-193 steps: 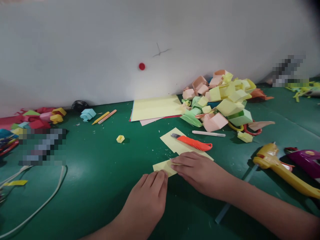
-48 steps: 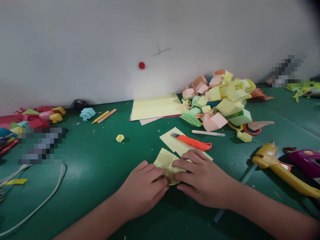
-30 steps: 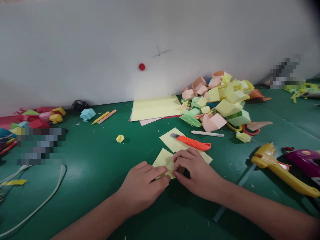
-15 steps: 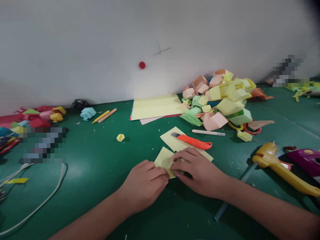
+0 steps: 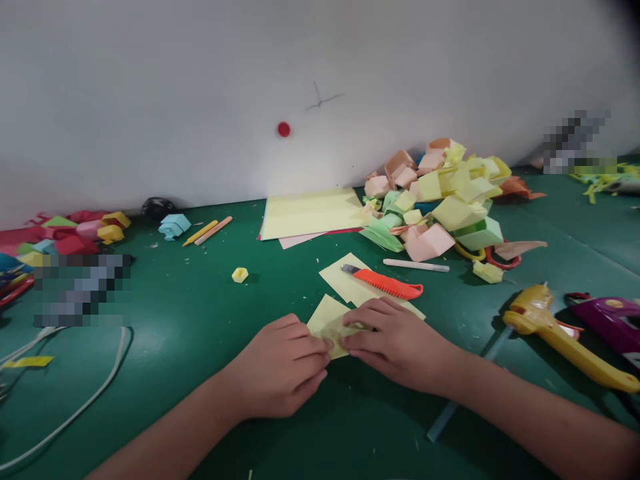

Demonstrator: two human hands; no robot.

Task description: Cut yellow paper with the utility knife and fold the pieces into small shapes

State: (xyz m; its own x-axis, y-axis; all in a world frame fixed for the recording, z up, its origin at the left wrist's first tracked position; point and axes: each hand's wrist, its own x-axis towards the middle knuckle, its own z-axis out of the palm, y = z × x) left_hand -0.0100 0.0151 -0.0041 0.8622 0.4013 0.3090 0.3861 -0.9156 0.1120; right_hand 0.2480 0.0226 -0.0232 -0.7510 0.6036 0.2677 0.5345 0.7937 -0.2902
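A small pale yellow sheet of paper (image 5: 327, 319) lies on the green table, its near edge folded over. My left hand (image 5: 280, 367) is closed at the sheet's near left part, thumb and fingertips pressed on the fold. From the right, my right hand (image 5: 400, 345) has its fingertips bent down on the same paper, hiding its right side. Just beyond the hands, an orange utility knife (image 5: 387, 283) with some blade out rests on another yellow sheet (image 5: 340, 279). A tiny yellow folded paper cup (image 5: 240, 275) sits to the left.
Folded paper shapes (image 5: 460, 197) are heaped at the back right, near a white pen (image 5: 416, 265). At right lie a yellow hot glue gun (image 5: 533, 308) with its glue stick (image 5: 445, 420). Paper sheets (image 5: 313, 215) lean by the wall; a white cable (image 5: 121, 360) curves at left.
The paper was a narrow strip at first and now shows a wider, opened face with a fold along its near edge. My left hand has slid slightly left; my right fingers press flatter.
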